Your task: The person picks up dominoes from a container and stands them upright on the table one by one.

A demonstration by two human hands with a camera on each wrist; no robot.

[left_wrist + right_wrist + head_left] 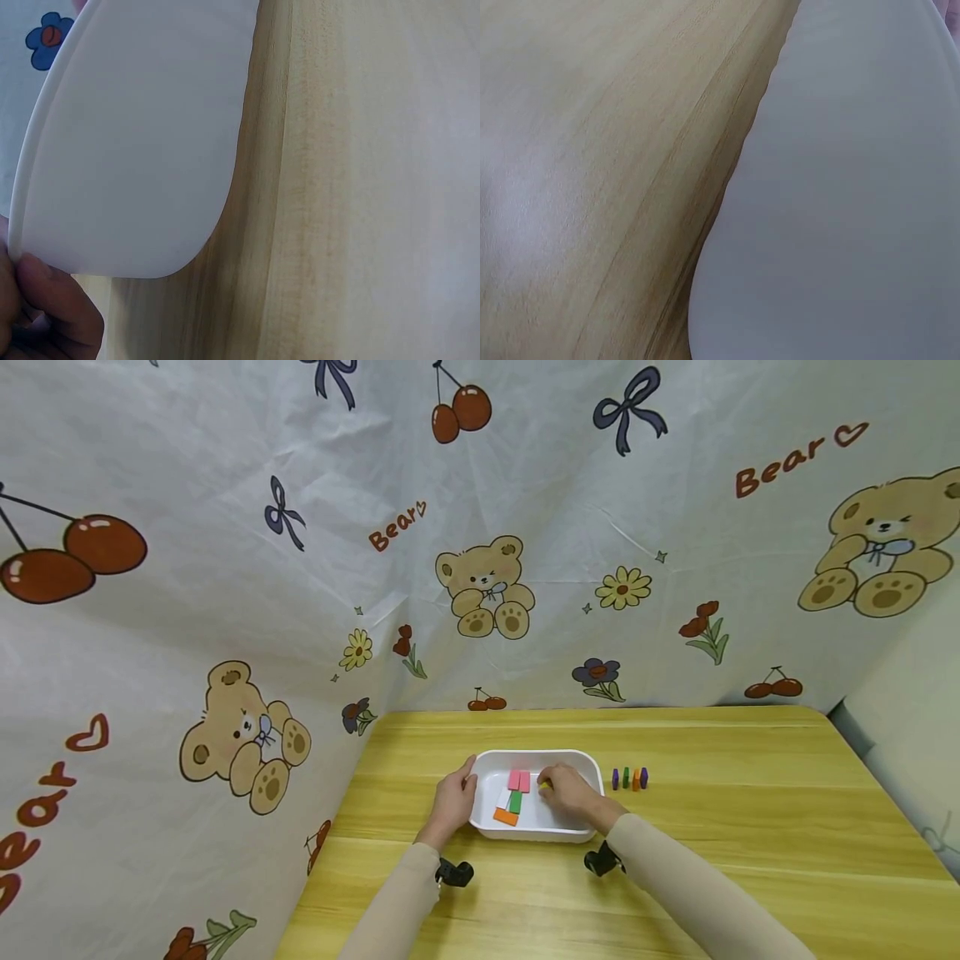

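Note:
A white plastic tray (536, 835) stands on the wooden table. My left hand (452, 797) grips its left rim; in the left wrist view the thumb and fingers (64, 300) pinch the tray's corner. My right hand (570, 793) reaches over the tray's right side and pinches a small yellow block (545, 785), mostly hidden by the fingers. Left of it in the tray lie two pink blocks (519, 781) side by side, a green block (515, 802), a white block (503, 798) and an orange block (506, 817). The right wrist view holds mostly the tray's outer wall (840, 195).
Right of the tray, several thin blocks stand on edge in a row: purple (616, 779), green (626, 777), orange (636, 779) and purple again. A cloth printed with bears (486, 589) hangs behind and left of the table (750, 827).

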